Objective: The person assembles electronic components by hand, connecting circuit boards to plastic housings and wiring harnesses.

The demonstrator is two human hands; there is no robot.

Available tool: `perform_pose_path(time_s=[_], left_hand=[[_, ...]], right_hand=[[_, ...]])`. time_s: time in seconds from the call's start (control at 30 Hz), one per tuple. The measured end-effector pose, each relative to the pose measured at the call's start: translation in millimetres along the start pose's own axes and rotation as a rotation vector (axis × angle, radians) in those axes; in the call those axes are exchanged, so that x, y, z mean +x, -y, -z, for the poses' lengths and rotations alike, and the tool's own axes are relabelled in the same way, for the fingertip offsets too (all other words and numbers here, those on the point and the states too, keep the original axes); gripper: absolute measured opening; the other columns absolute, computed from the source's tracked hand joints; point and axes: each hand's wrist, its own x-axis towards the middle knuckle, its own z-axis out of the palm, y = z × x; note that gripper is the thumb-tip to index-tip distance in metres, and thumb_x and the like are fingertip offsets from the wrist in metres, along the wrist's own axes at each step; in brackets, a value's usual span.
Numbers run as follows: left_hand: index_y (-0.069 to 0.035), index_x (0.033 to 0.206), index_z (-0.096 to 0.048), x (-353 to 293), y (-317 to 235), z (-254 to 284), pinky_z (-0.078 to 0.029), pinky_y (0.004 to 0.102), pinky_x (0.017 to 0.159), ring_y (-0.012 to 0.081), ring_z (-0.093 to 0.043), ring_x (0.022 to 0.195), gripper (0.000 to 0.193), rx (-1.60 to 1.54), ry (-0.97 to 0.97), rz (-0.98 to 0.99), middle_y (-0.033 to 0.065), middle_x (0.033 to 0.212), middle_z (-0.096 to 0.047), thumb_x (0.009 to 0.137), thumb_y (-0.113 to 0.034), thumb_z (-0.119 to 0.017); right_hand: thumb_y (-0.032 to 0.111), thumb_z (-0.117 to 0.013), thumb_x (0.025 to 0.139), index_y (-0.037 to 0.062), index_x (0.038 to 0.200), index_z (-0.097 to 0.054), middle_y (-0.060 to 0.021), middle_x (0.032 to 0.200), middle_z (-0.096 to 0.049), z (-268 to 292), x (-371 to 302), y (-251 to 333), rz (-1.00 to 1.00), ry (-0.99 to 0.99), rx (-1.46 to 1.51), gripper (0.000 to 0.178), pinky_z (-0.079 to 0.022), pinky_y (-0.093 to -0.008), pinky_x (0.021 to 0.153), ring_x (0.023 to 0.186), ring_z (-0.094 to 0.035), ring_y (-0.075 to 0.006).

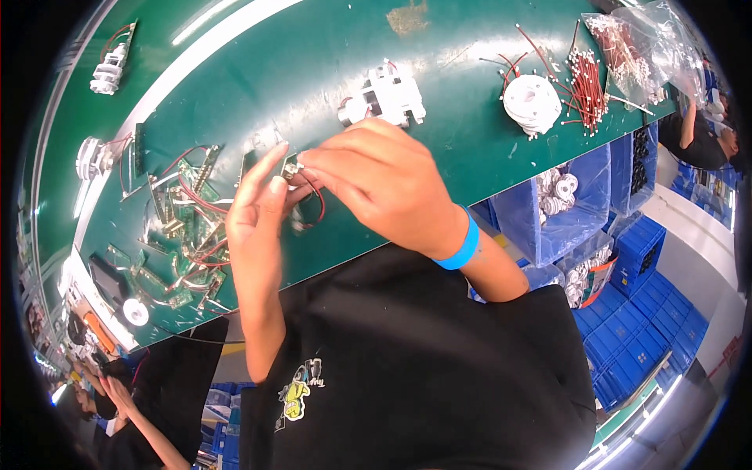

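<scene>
Near the middle of the bench, my two hands meet at a small green circuit board (289, 166). My left hand (257, 223) grips the board between thumb and fingers. The fingertips of my right hand (384, 176), which wears a blue wristband (462, 243), are pinched together at the board's end. What they pinch looks like a small wire connector, mostly covered by the fingers. A red and black wire (320, 205) loops down below the fingertips. Just beyond my right hand lies a white plastic mechanism (384, 95) with a motor-like cylinder.
Loose circuit boards with wires (184, 227) pile up at left. A stack of white rings (532, 106), red wires (587, 88) and plastic bags (646, 51) lie at far right. Blue bins (576, 211) stand against the right edge. A co-worker's hand (117, 395) shows lower left.
</scene>
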Motion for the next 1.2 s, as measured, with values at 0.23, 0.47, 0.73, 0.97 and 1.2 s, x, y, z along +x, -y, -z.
perform_pose_path(time_s=[0.23,0.47,0.73,0.97,1.2], left_hand=[[0.004,0.128,-0.051,-3.9,-0.6,-7.0,-0.053,0.0308,0.087,0.0172,-0.062,0.097,0.035,-0.083,0.003,0.055,0.0135,0.113,-0.060,0.097,-0.011,-0.050],[0.004,0.128,-0.052,-1.4,6.2,-2.9,-0.052,0.0304,0.089,0.0170,-0.058,0.107,0.036,-0.019,0.031,-0.029,0.0125,0.126,-0.057,0.097,-0.014,-0.053],[0.002,0.128,-0.055,-9.0,1.5,-10.3,-0.043,0.0265,0.096,0.0137,-0.056,0.112,0.034,0.198,0.029,-0.146,0.0127,0.124,-0.061,0.096,-0.009,-0.054],[0.002,0.130,-0.053,-15.4,-0.3,-17.4,-0.048,0.0252,0.088,0.0125,-0.059,0.100,0.034,0.082,-0.016,-0.132,0.0124,0.116,-0.063,0.098,-0.011,-0.050],[0.001,0.134,-0.045,-5.1,-1.3,-8.3,-0.054,0.0342,0.080,0.0221,-0.067,0.081,0.041,-0.215,0.034,0.004,0.0159,0.102,-0.062,0.099,-0.020,-0.047]], right_hand=[[-0.001,-0.071,0.066,0.0007,0.092,-0.065,-0.0080,0.083,-0.063,-7.1,-9.7,0.5,0.046,0.048,-0.129,0.027,-0.049,-0.0334,0.064,0.073,-0.060,-0.0241],[0.003,-0.073,0.065,0.0026,0.087,-0.065,-0.0065,0.081,-0.064,-9.2,-6.2,1.5,0.017,0.059,-0.211,0.023,-0.049,-0.0332,0.062,0.071,-0.061,-0.0227],[0.003,-0.071,0.065,-0.0004,0.086,-0.063,-0.0086,0.078,-0.061,-7.5,-1.7,4.1,0.091,0.088,-0.253,0.022,-0.046,-0.0348,0.063,0.072,-0.059,-0.0237],[-0.003,-0.072,0.065,-0.0008,0.085,-0.064,-0.0090,0.079,-0.062,-21.7,-4.1,-0.4,0.103,-0.050,-0.167,0.021,-0.045,-0.0349,0.059,0.068,-0.058,-0.0246],[0.004,-0.070,0.073,0.0039,0.098,-0.066,-0.0104,0.092,-0.064,5.6,16.3,-0.7,-0.059,-0.017,-0.123,0.026,-0.046,-0.0380,0.074,0.085,-0.059,-0.0276]])
